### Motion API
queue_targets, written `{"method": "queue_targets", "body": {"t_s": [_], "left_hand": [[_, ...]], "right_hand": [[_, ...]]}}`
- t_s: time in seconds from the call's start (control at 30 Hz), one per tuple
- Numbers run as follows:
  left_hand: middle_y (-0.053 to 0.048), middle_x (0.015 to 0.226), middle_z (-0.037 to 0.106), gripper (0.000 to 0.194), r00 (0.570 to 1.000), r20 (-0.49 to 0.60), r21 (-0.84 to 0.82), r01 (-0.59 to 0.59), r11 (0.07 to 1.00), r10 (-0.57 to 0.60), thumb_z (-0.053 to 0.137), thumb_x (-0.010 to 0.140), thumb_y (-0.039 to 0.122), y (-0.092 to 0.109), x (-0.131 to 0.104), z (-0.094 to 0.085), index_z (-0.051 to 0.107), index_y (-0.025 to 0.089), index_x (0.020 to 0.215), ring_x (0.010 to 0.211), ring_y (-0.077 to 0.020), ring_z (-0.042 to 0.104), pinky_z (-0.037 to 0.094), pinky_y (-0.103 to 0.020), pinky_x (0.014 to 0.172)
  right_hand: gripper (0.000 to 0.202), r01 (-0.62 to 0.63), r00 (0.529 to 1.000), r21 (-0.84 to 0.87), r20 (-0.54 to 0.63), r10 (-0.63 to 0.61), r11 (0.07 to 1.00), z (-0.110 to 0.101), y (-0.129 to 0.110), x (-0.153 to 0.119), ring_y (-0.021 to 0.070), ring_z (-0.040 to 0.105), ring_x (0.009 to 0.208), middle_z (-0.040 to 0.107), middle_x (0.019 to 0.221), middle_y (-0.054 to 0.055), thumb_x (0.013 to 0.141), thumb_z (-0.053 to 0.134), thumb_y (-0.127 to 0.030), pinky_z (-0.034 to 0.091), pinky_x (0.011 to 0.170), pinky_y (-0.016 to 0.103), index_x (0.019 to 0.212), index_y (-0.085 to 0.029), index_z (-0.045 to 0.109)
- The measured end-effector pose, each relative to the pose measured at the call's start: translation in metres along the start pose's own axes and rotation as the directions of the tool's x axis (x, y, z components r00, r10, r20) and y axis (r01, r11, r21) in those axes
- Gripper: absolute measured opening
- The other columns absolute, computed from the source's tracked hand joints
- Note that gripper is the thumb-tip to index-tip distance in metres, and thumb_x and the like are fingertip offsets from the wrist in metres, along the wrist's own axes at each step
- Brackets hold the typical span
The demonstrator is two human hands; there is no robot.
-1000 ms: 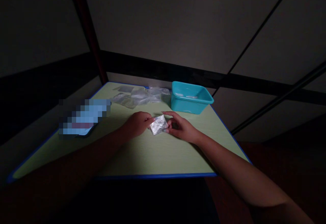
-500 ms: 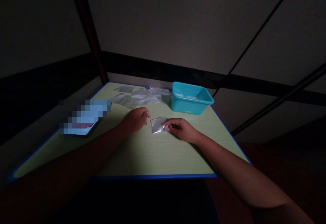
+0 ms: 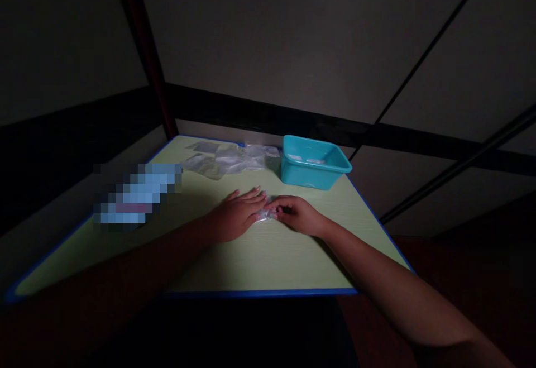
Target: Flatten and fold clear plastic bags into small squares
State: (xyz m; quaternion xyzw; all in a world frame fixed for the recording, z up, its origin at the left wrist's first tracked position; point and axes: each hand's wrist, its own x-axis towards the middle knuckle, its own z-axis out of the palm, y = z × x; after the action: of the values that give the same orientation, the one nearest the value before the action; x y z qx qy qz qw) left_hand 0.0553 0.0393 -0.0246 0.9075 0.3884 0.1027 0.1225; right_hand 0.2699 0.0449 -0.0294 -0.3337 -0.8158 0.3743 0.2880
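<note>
A small clear plastic packet (image 3: 265, 215) lies on the pale green table (image 3: 268, 262), mostly covered by my hands. My left hand (image 3: 237, 215) rests flat over its left part with the fingers spread. At the packet's right side is my right hand (image 3: 295, 214), its fingers bent and pressed together on the packet's edge. What the packet contains cannot be made out beneath the fingers.
Several clear plastic bags (image 3: 234, 158) are spread along the table's back. A turquoise basket (image 3: 312, 172) with small pale items inside stands at the back right. On the left lies a blurred-out device (image 3: 140, 195). A wall rises behind the table.
My left hand has moved right and opened out flat, now covering much of the packet that showed before. My right hand has stayed nearly in place.
</note>
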Motion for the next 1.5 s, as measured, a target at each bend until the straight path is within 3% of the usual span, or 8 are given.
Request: {"method": "queue_targets", "body": {"t_s": [0.13,0.4,0.8,0.93,1.07,1.23,1.4,1.5], "left_hand": [[-0.007,0.152,0.028,0.050,0.996,0.089,0.044,0.024,0.999,-0.028,0.027,0.095,0.027,0.000,-0.001,0.002,0.029,0.023,0.144,0.142,-0.0207,0.018,0.021,-0.051,0.109],[-0.007,0.152,0.027,0.050,0.995,0.093,0.070,0.032,0.997,-0.038,0.028,0.095,0.029,0.000,-0.001,0.003,0.030,0.022,0.144,0.142,-0.0203,0.017,0.022,-0.050,0.109],[-0.010,0.152,0.028,0.051,0.998,0.054,0.070,0.023,0.997,-0.027,0.029,0.094,0.028,0.001,-0.003,0.004,0.030,0.022,0.145,0.141,-0.0238,0.020,0.024,-0.051,0.108],[-0.009,0.152,0.027,0.051,0.998,0.065,0.084,0.014,0.996,-0.020,0.028,0.094,0.028,0.000,-0.002,0.004,0.030,0.021,0.144,0.142,-0.0237,0.019,0.025,-0.052,0.107],[-0.007,0.152,0.027,0.051,0.998,0.060,0.091,0.005,0.996,-0.011,0.029,0.094,0.028,-0.002,-0.001,0.006,0.031,0.023,0.144,0.142,-0.0226,0.018,0.024,-0.051,0.108],[-0.008,0.152,0.028,0.050,0.999,0.045,0.090,-0.001,0.996,-0.003,0.030,0.094,0.030,-0.002,-0.001,0.007,0.031,0.021,0.144,0.142,-0.0222,0.019,0.023,-0.051,0.108],[-0.008,0.150,0.031,0.047,0.999,0.046,0.044,0.001,0.999,-0.003,0.027,0.096,0.029,0.000,-0.002,0.004,0.034,0.023,0.142,0.142,-0.0219,0.019,0.022,-0.051,0.109],[-0.008,0.150,0.031,0.048,0.999,0.039,0.027,-0.002,1.000,0.001,0.026,0.095,0.028,-0.001,-0.001,0.003,0.033,0.023,0.143,0.141,-0.0217,0.020,0.022,-0.051,0.108]], "right_hand": [[0.024,-0.016,1.000,0.024,0.012,0.016,1.000,0.000,0.000,-0.001,0.0127,0.047,0.065,0.060,0.076,0.004,0.082,0.060,-0.029,0.039,0.061,0.026,0.096,-0.012,0.069],[0.025,-0.075,0.997,0.058,-0.017,0.076,0.995,-0.001,-0.007,-0.004,0.0126,0.050,0.066,0.062,0.075,0.003,0.082,0.061,-0.035,0.041,0.062,0.025,0.092,-0.013,0.067],[0.011,-0.112,0.988,0.052,-0.102,0.116,0.992,0.010,-0.003,0.000,0.0139,0.056,0.070,0.064,0.076,0.002,0.076,0.057,-0.010,0.044,0.066,0.026,0.085,-0.015,0.062],[0.007,-0.083,0.991,-0.101,-0.114,0.071,0.991,0.004,-0.009,-0.004,0.0158,0.057,0.071,0.065,0.077,0.005,0.078,0.058,-0.012,0.045,0.067,0.028,0.080,-0.014,0.063],[0.010,0.079,0.975,-0.397,-0.159,-0.153,0.914,-0.006,-0.024,-0.008,0.0212,0.057,0.083,0.064,0.084,0.010,0.082,0.057,-0.018,0.045,0.077,0.035,0.086,-0.014,0.066],[0.022,0.224,0.974,-0.451,0.071,-0.215,0.864,-0.011,-0.050,-0.016,0.0214,0.060,0.099,0.068,0.103,0.012,0.090,0.050,-0.024,0.043,0.091,0.039,0.104,-0.017,0.065],[0.041,0.190,0.963,-0.544,0.264,-0.048,0.818,-0.004,-0.052,-0.022,0.0242,0.044,0.129,0.051,0.136,0.015,0.090,0.049,-0.021,0.018,0.110,0.054,0.131,-0.018,0.052],[0.050,0.179,0.948,-0.574,0.318,0.016,0.799,-0.002,-0.044,-0.024,0.0240,0.038,0.133,0.044,0.141,0.018,0.090,0.048,-0.019,0.016,0.111,0.056,0.139,-0.016,0.041]]}}
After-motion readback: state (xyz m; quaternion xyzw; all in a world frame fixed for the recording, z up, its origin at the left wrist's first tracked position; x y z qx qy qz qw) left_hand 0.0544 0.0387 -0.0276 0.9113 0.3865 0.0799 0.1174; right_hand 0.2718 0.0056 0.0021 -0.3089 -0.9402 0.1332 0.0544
